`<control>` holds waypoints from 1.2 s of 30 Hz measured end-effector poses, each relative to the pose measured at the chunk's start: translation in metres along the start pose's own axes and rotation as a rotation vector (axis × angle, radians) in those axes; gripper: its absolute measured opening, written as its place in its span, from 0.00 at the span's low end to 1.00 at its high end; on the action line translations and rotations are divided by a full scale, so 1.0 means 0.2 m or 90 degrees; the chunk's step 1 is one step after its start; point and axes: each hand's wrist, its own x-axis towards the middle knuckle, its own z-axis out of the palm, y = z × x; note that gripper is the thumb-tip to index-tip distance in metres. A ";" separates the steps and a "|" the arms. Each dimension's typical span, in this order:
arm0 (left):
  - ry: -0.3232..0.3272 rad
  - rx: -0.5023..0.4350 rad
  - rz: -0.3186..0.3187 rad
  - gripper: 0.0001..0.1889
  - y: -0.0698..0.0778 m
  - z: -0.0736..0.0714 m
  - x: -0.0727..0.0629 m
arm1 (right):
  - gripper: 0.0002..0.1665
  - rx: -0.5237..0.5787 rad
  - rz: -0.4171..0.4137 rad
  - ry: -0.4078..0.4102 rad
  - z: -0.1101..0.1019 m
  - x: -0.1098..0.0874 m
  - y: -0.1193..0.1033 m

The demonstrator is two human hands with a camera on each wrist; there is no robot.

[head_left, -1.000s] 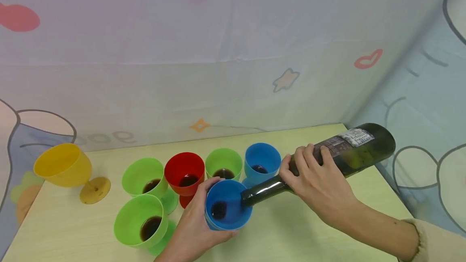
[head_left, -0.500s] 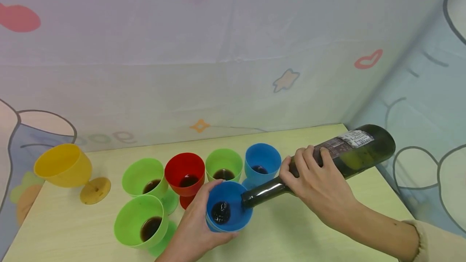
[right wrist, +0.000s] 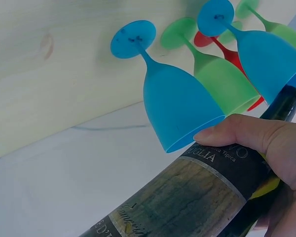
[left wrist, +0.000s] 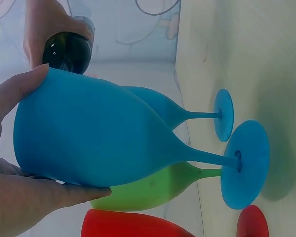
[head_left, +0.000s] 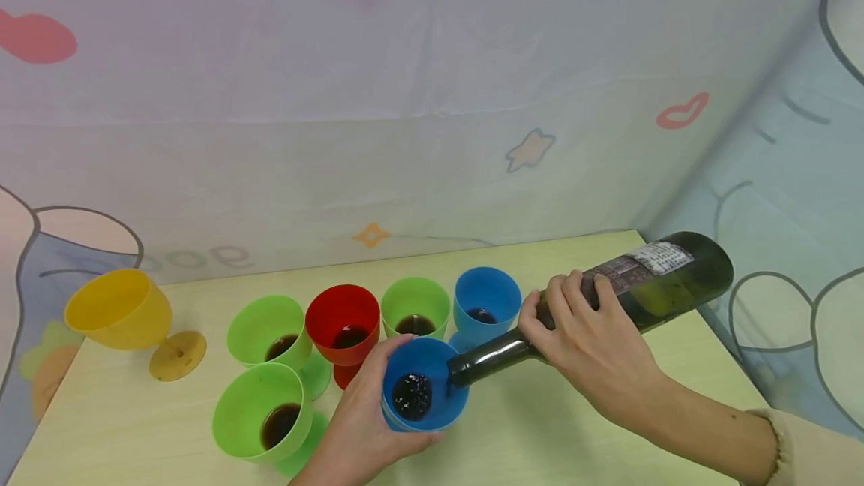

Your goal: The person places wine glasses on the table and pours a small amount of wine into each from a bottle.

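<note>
In the head view my left hand (head_left: 367, 415) grips the bowl of a blue plastic wine goblet (head_left: 432, 358), fingers on one side and thumb on the other. My right hand (head_left: 597, 343) holds a dark green glass wine bottle (head_left: 664, 272) near its shoulder, tilted with the neck down to the left. The bottle's mouth lies just inside the goblet's right rim. Dark liquid with a rippled, glinting surface sits in the goblet's bottom. The left wrist view shows the goblet's round foot (left wrist: 246, 163) close to the table; whether it touches cannot be told.
Behind stand a second blue goblet (head_left: 486, 291), a green goblet (head_left: 415, 295) and a red goblet (head_left: 337, 310). Two more green goblets, one at the back (head_left: 256, 328) and one in front (head_left: 246, 403), stand left; all contain dark liquid. A yellow goblet (head_left: 128, 313) stands far left. Printed cloth (head_left: 324, 96) hangs behind the table.
The dark liquid in the held goblet has spread a little and its surface has turned from smooth to rippled. The goblet has shifted very slightly; both hands keep their grips.
</note>
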 end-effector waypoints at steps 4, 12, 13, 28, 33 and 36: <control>0.003 -0.006 0.004 0.48 0.00 0.00 0.00 | 0.46 -0.001 0.001 -0.004 0.00 0.00 0.00; -0.001 -0.011 -0.003 0.48 0.00 0.00 -0.01 | 0.45 -0.001 0.000 0.005 0.00 0.00 0.00; -0.001 -0.011 -0.004 0.48 0.00 0.00 -0.01 | 0.44 0.000 0.001 0.009 0.00 0.00 0.00; 0.026 -0.023 -0.051 0.49 0.02 -0.02 -0.02 | 0.39 0.096 0.040 0.023 0.04 -0.01 -0.02; 0.051 -0.008 -0.065 0.50 0.04 -0.04 -0.04 | 0.43 0.152 0.070 0.012 0.04 -0.03 -0.03; 0.063 -0.009 -0.073 0.51 0.07 -0.06 -0.05 | 0.47 0.184 0.101 -0.003 0.03 -0.04 -0.02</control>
